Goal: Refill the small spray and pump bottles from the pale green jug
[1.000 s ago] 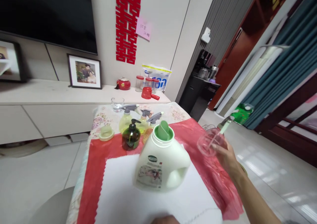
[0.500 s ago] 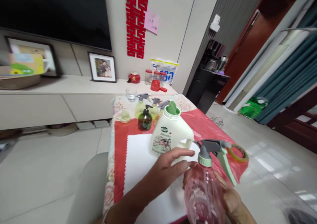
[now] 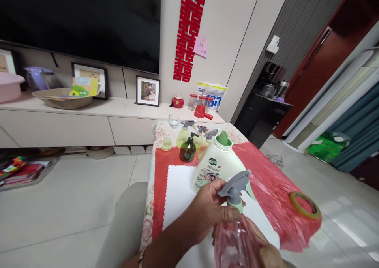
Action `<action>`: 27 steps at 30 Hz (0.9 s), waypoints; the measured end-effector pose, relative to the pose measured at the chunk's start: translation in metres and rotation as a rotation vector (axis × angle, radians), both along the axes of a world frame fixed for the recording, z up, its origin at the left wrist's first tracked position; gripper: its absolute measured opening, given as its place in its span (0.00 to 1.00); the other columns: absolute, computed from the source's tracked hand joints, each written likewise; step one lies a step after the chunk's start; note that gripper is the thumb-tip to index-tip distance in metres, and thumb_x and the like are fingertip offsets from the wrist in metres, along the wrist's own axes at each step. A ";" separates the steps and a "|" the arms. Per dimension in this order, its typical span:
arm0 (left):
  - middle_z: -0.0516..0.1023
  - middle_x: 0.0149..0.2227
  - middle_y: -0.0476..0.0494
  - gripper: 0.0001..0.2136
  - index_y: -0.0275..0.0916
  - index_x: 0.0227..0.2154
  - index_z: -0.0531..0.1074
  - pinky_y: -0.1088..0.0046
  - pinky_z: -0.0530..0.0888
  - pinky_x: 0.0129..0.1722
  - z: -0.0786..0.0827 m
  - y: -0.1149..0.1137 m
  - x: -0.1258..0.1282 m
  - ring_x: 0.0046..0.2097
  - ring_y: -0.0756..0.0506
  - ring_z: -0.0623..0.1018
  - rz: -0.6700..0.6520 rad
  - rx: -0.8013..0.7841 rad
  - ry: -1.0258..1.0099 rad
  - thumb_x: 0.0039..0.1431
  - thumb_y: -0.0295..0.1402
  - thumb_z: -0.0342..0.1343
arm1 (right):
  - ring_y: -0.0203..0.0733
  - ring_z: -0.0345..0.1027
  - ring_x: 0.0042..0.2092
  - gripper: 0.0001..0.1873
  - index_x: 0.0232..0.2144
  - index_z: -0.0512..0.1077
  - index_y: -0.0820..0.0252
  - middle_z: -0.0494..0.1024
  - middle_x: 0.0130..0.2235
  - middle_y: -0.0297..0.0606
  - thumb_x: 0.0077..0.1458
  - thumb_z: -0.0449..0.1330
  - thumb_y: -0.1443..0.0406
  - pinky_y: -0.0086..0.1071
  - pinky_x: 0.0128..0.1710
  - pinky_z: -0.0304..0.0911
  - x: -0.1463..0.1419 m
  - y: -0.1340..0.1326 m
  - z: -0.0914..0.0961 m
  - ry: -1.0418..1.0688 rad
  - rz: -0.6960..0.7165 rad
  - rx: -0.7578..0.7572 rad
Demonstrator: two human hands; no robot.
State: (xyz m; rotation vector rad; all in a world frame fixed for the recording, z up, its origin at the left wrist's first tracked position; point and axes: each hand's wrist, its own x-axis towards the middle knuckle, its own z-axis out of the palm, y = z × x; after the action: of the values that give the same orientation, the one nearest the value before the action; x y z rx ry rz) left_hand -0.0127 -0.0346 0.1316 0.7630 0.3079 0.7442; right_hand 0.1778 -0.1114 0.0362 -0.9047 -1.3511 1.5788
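Note:
A pink see-through spray bottle (image 3: 231,244) with a grey trigger spray head (image 3: 236,189) and pale green collar stands in front of me. My right hand (image 3: 262,246) is wrapped round its body. At the neck, my left hand (image 3: 211,205) is closed around the collar and spray head, thumb in front and fingers behind. Just beyond is a cream laundry detergent jug (image 3: 220,161), its mouth uncapped with a green spout showing. A white sheet (image 3: 179,193) lies beneath the jug and hands.
Behind the jug stand a dark green pump bottle (image 3: 187,151), several yellowish spray bottles (image 3: 182,137) and a pale cap (image 3: 166,143). A roll of tape (image 3: 304,205) lies on red plastic at the table's right. A low cabinet (image 3: 130,114) runs along the wall.
My left hand has moved from hovering beside the bottle to gripping its neck. The spray head has turned, its trigger now facing away. The view has swung left.

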 end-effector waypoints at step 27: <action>0.83 0.37 0.43 0.20 0.35 0.37 0.78 0.69 0.73 0.45 -0.008 -0.012 0.012 0.41 0.44 0.80 0.330 -0.040 -0.088 0.40 0.33 0.77 | 0.54 0.44 0.70 0.52 0.70 0.56 0.59 0.51 0.68 0.44 0.50 0.70 0.48 0.43 0.71 0.44 -0.008 -0.001 0.062 -0.348 -0.222 0.178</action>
State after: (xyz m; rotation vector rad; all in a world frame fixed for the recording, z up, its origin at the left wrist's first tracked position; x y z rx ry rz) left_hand -0.0004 -0.0470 0.1235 0.6468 0.3731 1.0769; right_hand 0.1696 -0.1121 0.0982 -1.2110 -1.5411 1.1485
